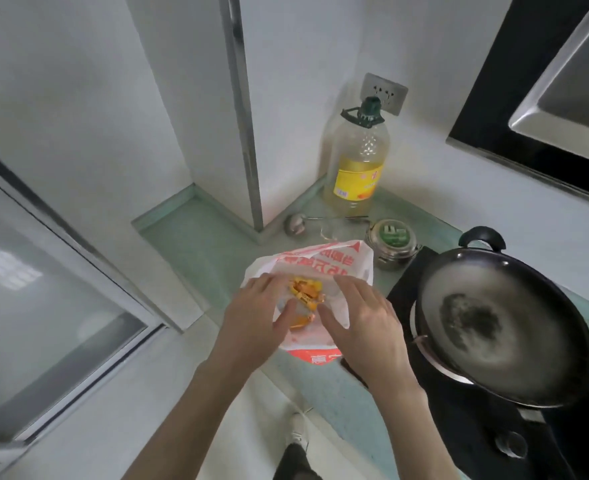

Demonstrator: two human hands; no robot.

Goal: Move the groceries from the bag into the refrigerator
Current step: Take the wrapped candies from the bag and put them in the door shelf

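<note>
Left hand and right hand pinch the bag open.
Wok just right; oil bottle behind; mouth upward.

Bag left of wok

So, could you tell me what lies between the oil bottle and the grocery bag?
In the head view, a metal ladle lies on the counter between oil bottle and bag.
</note>
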